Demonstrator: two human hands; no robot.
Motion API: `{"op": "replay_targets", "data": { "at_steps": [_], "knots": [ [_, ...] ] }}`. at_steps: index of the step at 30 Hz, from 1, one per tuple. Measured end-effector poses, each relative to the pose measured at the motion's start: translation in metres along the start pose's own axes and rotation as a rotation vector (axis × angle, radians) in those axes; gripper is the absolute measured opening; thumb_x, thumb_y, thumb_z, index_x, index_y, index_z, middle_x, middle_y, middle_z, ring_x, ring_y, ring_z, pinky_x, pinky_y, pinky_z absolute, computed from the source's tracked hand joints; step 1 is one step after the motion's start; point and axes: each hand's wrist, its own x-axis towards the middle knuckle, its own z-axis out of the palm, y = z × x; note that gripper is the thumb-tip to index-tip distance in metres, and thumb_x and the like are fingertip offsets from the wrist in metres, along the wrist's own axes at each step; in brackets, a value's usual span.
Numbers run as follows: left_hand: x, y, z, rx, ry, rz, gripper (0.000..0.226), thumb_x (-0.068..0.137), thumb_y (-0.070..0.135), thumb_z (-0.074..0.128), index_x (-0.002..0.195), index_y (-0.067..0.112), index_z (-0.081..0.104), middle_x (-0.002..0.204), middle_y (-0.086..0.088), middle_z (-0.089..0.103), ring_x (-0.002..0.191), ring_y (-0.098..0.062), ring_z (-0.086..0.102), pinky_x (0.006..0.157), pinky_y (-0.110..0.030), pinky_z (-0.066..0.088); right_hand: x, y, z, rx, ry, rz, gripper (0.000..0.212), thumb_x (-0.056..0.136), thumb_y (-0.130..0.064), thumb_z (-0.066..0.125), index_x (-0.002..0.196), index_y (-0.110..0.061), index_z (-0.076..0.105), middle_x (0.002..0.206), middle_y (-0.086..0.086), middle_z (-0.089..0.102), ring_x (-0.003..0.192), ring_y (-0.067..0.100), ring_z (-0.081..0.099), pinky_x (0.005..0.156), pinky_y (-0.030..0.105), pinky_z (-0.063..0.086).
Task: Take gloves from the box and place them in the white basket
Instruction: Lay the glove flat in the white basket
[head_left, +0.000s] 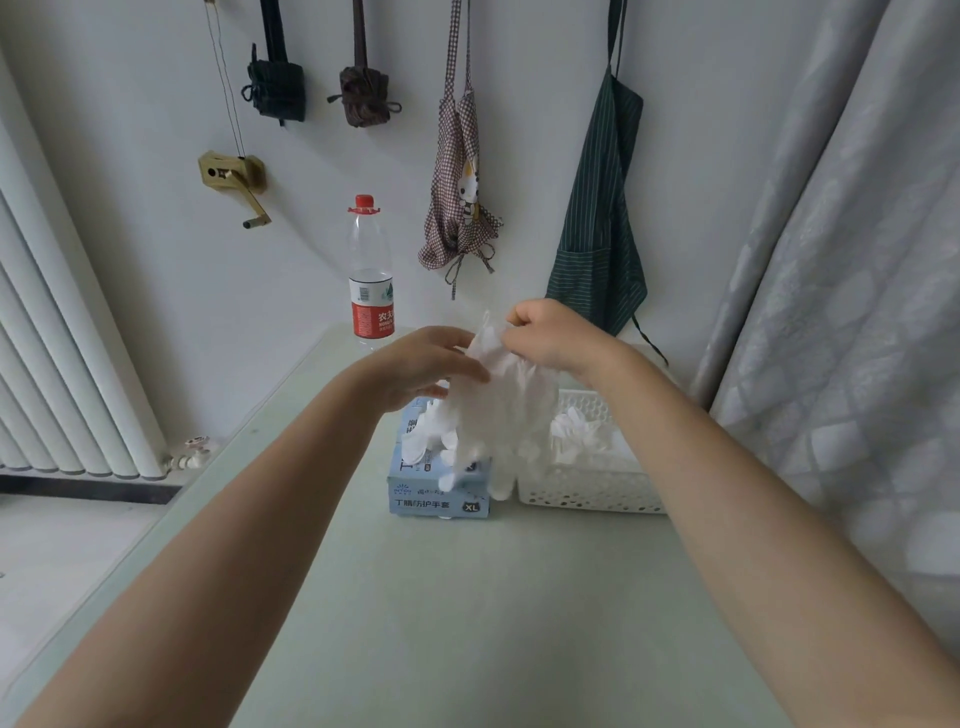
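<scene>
A light blue glove box (439, 493) marked XL lies on the pale green table, with white gloves spilling from its top opening. To its right stands the white perforated basket (587, 488), which holds crumpled white gloves (579, 434). Above the box hangs a bunch of white gloves (498, 410), lifted clear of the opening. My right hand (545, 338) pinches the top of that bunch with curled fingers. My left hand (421, 366) holds the bunch from the left side, thumb against it.
A plastic water bottle (370, 275) with a red cap stands behind the box near the wall. Aprons and bags hang on the wall above. A radiator (57, 364) is at the left, a curtain (857, 312) at the right. The table (467, 623) runs toward me.
</scene>
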Motion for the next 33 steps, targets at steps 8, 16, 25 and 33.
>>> {"op": "replay_targets", "data": {
  "at_steps": [8,16,25,33],
  "knots": [
    [0.011,-0.026,-0.005,0.072,-0.171,-0.15,0.022,0.088,0.017,0.069,0.104,0.001,0.071,0.099,-0.011,0.074,0.086,-0.019,0.07,0.073,-0.028,0.053,0.018,0.014,0.014,0.132,0.07,-0.008,0.032,0.089,-0.024,0.057,0.065,-0.022,0.038,0.056,-0.007,0.032,0.047,0.009,0.03,0.043,0.02,0.026],
    [0.04,-0.053,-0.02,-0.388,0.121,-0.208,0.054,0.065,0.025,0.08,0.113,0.006,0.063,0.098,-0.012,0.067,0.089,-0.027,0.063,0.078,-0.037,0.051,0.038,0.056,0.016,0.436,0.132,0.245,0.016,0.093,-0.011,0.043,0.08,-0.007,0.051,0.068,0.012,0.051,0.058,0.023,0.045,0.043,0.024,0.038],
    [0.1,-0.034,0.048,0.182,0.291,-0.194,0.015,0.085,0.014,0.067,0.1,0.016,0.069,0.086,-0.008,0.067,0.066,-0.021,0.059,0.06,-0.026,0.049,0.031,0.145,-0.003,0.24,0.225,0.404,0.022,0.09,-0.004,0.04,0.068,-0.009,0.041,0.062,0.012,0.047,0.044,0.022,0.042,0.043,0.026,0.038],
    [0.138,-0.039,0.104,0.546,0.338,-0.065,0.029,0.084,0.013,0.059,0.112,0.023,0.061,0.097,-0.002,0.066,0.064,-0.017,0.061,0.056,-0.024,0.049,0.017,0.211,-0.028,-0.013,0.343,0.424,0.015,0.099,-0.015,0.039,0.087,-0.01,0.047,0.089,0.008,0.05,0.085,0.024,0.047,0.067,0.023,0.035]
  ]
}}
